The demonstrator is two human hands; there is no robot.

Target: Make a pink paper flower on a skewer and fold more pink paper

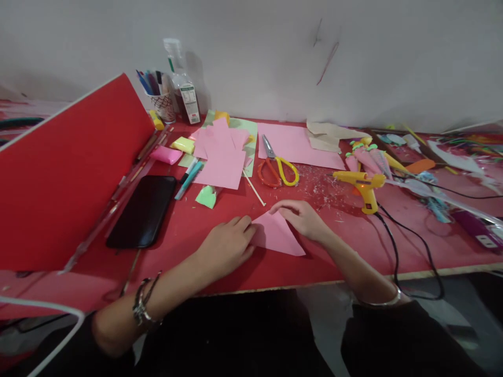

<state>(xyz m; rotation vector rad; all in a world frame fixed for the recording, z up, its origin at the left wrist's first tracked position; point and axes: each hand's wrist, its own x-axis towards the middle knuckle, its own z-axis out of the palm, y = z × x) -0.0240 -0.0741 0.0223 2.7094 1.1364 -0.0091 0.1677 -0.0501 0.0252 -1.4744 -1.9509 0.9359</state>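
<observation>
- Head view: pink paper piece (279, 235), roughly triangular, sits on red worktop (334, 259) nr the front edge, btwn both hands.
- L hand (228, 246): fingers bent against paper's L side; fingertips partly hidden, so can't tell if it grips.
- R hand (298, 215): thumb + index pinch paper's top corner.
- Scissors (272, 156), red & yellow handles, lie beyond the paper, blades pointing away.
- Thin stick (254, 187) lies btwn scissors & green scrap (206, 197).
- Pink sheets (225, 165) overlap in a pile farther back, L of scissors.
- Teal marker (189, 180) is just beside black phone (142, 212), L side.
- Yellow glue gun (365, 189) w/ small orange light is R of scissors.
- Back L: patterned cup (163, 109) w/ pens (148, 82), next to bottle (190, 102).
</observation>
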